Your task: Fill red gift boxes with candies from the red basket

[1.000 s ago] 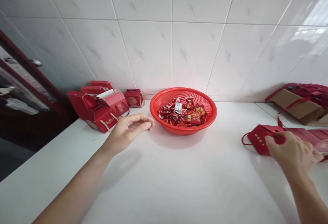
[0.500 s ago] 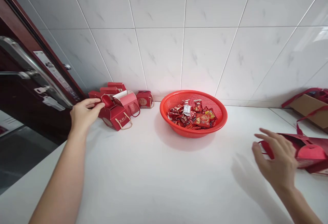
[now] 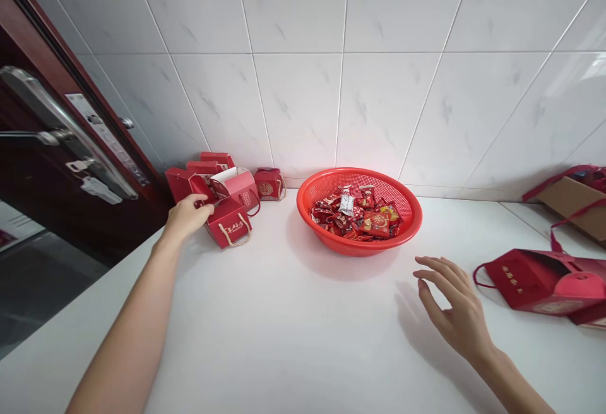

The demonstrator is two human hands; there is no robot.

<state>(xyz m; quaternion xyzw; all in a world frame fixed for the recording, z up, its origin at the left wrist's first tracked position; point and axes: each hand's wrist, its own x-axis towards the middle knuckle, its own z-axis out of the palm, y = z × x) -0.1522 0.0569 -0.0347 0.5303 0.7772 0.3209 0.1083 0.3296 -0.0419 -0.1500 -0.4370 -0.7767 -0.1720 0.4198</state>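
Red plastic basket holding wrapped sweets; left hand curled on gift box; right hand spread, empty

The round red mesh basket is smooth, shiny plastic, filled with candies in glossy foil wrappers. Left of the basket, the red gift boxes are smooth coated card with pale twisted cord handles; right of it lie a matching red card box and matt brown cardboard. Behind it, glossy white marbled ceramic tiles meet a smooth white countertop.
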